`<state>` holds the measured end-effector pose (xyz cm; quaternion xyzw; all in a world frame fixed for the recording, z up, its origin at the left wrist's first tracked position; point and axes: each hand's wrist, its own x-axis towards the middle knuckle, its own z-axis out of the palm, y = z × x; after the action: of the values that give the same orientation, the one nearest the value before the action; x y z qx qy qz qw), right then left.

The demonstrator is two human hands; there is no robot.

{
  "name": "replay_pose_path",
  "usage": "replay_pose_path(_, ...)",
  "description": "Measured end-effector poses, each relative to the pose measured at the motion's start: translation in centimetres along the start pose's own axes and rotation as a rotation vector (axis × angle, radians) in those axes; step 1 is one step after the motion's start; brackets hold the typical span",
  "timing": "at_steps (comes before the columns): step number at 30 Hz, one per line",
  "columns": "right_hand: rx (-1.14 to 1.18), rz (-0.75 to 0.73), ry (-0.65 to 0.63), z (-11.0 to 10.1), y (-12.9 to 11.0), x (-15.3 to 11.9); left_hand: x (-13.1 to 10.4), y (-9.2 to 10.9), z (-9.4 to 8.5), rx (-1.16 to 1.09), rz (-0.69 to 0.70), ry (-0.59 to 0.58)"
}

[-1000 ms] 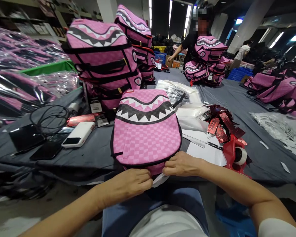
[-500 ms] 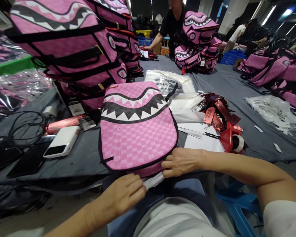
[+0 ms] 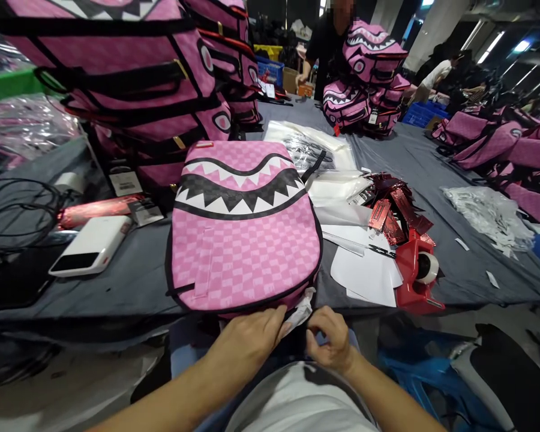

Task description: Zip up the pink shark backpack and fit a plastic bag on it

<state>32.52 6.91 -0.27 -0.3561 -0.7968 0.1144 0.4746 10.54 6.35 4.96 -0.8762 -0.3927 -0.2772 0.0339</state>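
A pink checked backpack (image 3: 247,258) with a black-and-white shark-mouth print lies front up at the table's near edge. At its lower edge, a thin crumpled white strip (image 3: 300,311), paper or thin plastic, sticks out. My left hand (image 3: 252,336) is closed at the bag's bottom with the strip at its fingertips; part of the grip is hidden beneath the bag's edge. Just right of the strip, apart from the bag, my right hand (image 3: 330,339) is curled with thumb and fingers together. Whether anything small is pinched there cannot be made out.
Stacked pink backpacks (image 3: 148,102) tower at left. A white power bank (image 3: 92,243) and cables (image 3: 18,210) lie below them. Clear bags (image 3: 310,147), red foil tags (image 3: 389,210), white sheets (image 3: 364,270) and a red tape dispenser (image 3: 416,276) are at right. A co-worker (image 3: 326,48) stands across the table.
My right hand has let go of the bag's lower right edge and drawn back toward my body. My left hand has moved right along the bottom edge to the white strip.
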Motion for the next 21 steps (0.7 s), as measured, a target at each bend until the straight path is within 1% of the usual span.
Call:
replay_pose_path(1, 0.053, 0.106, 0.029, -0.1, -0.3, 0.5, 0.1, 0.0, 0.5, -0.075, -0.086, -0.133)
replay_pose_path(2, 0.084, 0.185, 0.031, -0.4, -0.6, 1.3, 0.0, -0.1, 0.9, -0.16, -0.163, -0.268)
replay_pose_path(3, 0.083, 0.227, -0.01, -0.7, -0.7, 2.3, -0.2, -0.1, 1.1, -0.233, -0.229, -0.383)
replay_pose_path(4, 0.049, 0.233, -0.091, -1.1, -0.7, 3.4, -0.4, -0.2, 1.2, -0.291, -0.272, -0.467)
replay_pose_path(6, -0.097, 0.185, -0.311, -1.8, -0.5, 5.6, -0.6, -0.3, 0.9, -0.368, -0.31, -0.545)
replay_pose_path(8, -0.28, 0.139, -0.51, -2.2, -0.4, 7.1, -0.3, -0.1, 0.5, -0.383, -0.353, -0.626)
replay_pose_path(9, -0.359, 0.124, -0.579, -2.2, -0.3, 7.5, 0.0, 0.1, 0.3, -0.368, -0.381, -0.685)
replay_pose_path(10, -0.416, 0.11, -0.621, -2.2, -0.3, 7.5, 0.4, 0.4, 0.2, -0.336, -0.41, -0.747)
replay_pose_path(11, -0.449, 0.101, -0.629, -2.1, -0.3, 7.3, 0.7, 0.7, 0.2, -0.287, -0.435, -0.8)
replay_pose_path(12, -0.453, 0.101, -0.597, -2.0, -0.2, 7.0, 1.0, 1.0, 0.2, -0.232, -0.454, -0.843)
replay_pose_path(13, -0.415, 0.12, -0.537, -1.8, -0.1, 6.4, 1.2, 1.2, 0.2, -0.177, -0.464, -0.868)
replay_pose_path(14, -0.33, 0.171, -0.461, -1.6, 0.0, 5.8, 1.3, 1.4, 0.3, -0.131, -0.466, -0.877)
replay_pose_path(15, -0.2, 0.27, -0.378, -1.3, 0.1, 5.1, 1.3, 1.5, 0.5, -0.094, -0.461, -0.87)
replay_pose_path(17, 0.172, 0.584, -0.221, -0.7, 0.2, 3.9, 1.1, 1.6, 0.8, -0.054, -0.434, -0.843)
replay_pose_path(19, 0.58, 0.921, -0.106, 0.0, 0.3, 3.1, 0.7, 1.4, 1.1, -0.043, -0.398, -0.797)
replay_pose_path(20, 0.737, 1.042, -0.058, 0.3, 0.3, 2.9, 0.5, 1.3, 1.3, -0.044, -0.372, -0.766)
replay_pose_path(21, 0.843, 1.113, -0.028, 0.6, 0.3, 2.9, 0.3, 1.2, 1.5, -0.045, -0.341, -0.721)
